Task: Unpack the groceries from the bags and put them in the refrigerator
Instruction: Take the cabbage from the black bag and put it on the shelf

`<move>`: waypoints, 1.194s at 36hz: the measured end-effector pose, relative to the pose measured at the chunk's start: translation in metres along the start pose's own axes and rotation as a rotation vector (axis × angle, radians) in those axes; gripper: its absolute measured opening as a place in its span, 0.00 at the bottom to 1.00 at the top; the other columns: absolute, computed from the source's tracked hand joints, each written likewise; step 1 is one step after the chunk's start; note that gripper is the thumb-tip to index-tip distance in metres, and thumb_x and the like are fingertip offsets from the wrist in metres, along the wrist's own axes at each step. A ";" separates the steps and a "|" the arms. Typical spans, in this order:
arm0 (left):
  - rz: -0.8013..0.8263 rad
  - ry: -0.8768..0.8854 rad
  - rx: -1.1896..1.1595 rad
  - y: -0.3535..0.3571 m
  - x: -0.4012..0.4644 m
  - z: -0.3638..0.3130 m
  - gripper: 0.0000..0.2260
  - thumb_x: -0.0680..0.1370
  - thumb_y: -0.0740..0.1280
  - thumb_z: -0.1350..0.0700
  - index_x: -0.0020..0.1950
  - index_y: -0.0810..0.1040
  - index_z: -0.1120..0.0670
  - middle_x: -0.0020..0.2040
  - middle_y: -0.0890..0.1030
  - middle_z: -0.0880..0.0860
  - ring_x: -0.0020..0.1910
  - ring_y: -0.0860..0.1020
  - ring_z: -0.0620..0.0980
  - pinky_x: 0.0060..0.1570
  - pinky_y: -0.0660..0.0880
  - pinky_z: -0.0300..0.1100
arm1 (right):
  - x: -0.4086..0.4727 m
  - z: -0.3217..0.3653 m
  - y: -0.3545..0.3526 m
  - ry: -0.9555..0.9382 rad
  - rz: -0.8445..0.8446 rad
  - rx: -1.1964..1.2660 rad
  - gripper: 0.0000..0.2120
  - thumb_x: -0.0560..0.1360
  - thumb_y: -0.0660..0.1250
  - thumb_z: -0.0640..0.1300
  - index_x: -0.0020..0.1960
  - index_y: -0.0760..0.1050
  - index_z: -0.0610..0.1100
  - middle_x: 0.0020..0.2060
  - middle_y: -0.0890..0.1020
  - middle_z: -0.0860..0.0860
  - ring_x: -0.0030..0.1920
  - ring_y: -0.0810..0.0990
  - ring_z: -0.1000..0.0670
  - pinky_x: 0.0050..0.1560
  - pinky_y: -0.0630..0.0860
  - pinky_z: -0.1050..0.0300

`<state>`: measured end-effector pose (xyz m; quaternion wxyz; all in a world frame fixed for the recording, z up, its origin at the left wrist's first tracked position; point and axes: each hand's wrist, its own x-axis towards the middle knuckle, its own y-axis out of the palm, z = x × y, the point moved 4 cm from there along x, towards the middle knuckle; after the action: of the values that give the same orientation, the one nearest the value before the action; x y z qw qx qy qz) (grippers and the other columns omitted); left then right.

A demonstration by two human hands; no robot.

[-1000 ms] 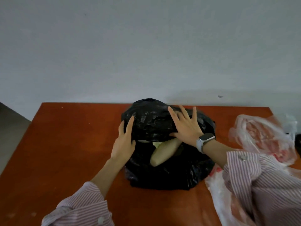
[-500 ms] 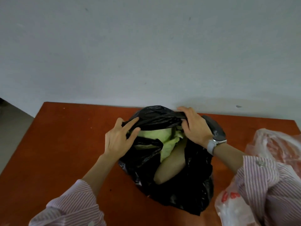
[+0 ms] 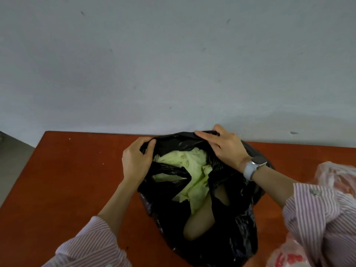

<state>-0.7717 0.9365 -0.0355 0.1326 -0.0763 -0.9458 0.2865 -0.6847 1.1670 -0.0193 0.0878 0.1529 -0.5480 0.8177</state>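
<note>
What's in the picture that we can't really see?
All from the head view:
- The black bag hides most of the pale green leafy vegetable and the tan thing under it; what that is cannot be told.
- The clear bag at the right is cut off by the edge and blurred.
- The left hand and right hand grip the rim, fingertips tucked into plastic.
- No refrigerator in view.

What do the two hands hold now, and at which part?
Both hold the black bag by its rim: left hand the left side, right hand the far edge.
</note>
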 end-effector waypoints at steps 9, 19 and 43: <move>0.070 -0.041 0.286 0.005 0.019 0.039 0.08 0.75 0.68 0.50 0.51 0.82 0.50 0.46 0.81 0.49 0.44 0.79 0.51 0.41 0.72 0.43 | 0.014 -0.010 0.033 0.032 0.207 -0.127 0.21 0.71 0.57 0.40 0.60 0.78 0.51 0.38 0.74 0.40 0.22 0.72 0.39 0.19 0.69 0.52; 0.200 0.232 0.184 -0.005 -0.037 0.042 0.19 0.79 0.53 0.49 0.66 0.74 0.53 0.67 0.71 0.47 0.66 0.66 0.49 0.61 0.70 0.49 | -0.025 -0.022 0.032 0.128 0.297 -0.015 0.24 0.73 0.53 0.44 0.70 0.67 0.47 0.61 0.72 0.40 0.57 0.75 0.40 0.46 0.78 0.46; 0.813 0.209 1.101 0.004 -0.074 0.070 0.19 0.77 0.63 0.56 0.68 0.70 0.51 0.68 0.24 0.52 0.68 0.27 0.54 0.71 0.40 0.62 | -0.048 -0.035 0.046 0.084 0.716 -0.392 0.33 0.77 0.57 0.46 0.76 0.43 0.48 0.76 0.43 0.55 0.67 0.60 0.45 0.60 0.65 0.50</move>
<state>-0.7213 0.8874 -0.1091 0.1243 -0.3737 -0.5414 0.7428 -0.6599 1.1828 -0.0881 -0.1524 -0.1005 -0.7081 0.6821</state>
